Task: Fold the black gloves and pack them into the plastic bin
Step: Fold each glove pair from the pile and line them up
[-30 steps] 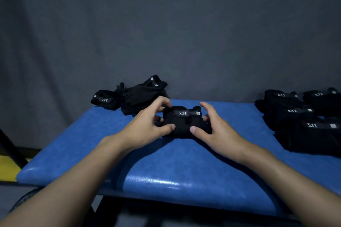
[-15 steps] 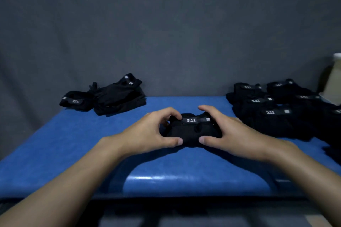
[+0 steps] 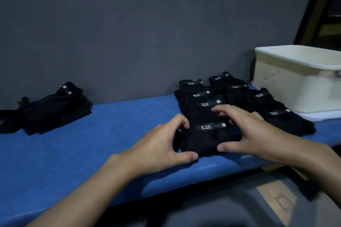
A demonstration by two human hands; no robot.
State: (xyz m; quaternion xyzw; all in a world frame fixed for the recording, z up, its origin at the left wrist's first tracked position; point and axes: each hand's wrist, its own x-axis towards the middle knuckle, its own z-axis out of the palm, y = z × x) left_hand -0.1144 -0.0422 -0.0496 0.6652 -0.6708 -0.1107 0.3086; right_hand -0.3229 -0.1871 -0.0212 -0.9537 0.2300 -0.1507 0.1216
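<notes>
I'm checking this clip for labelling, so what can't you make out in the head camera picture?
Head view:
- plastic bin: inside hidden by its near wall; right end cut off by the frame.
- loose glove pile: left end cut off; too dark to count.
- folded glove: ends covered by the left hand and right hand.
- floor: blurred.

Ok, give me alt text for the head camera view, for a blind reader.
A left hand and right hand hold a folded black glove bundle on a blue table, beside rows of folded gloves; a cream plastic bin far right, a loose glove pile far left.
</notes>
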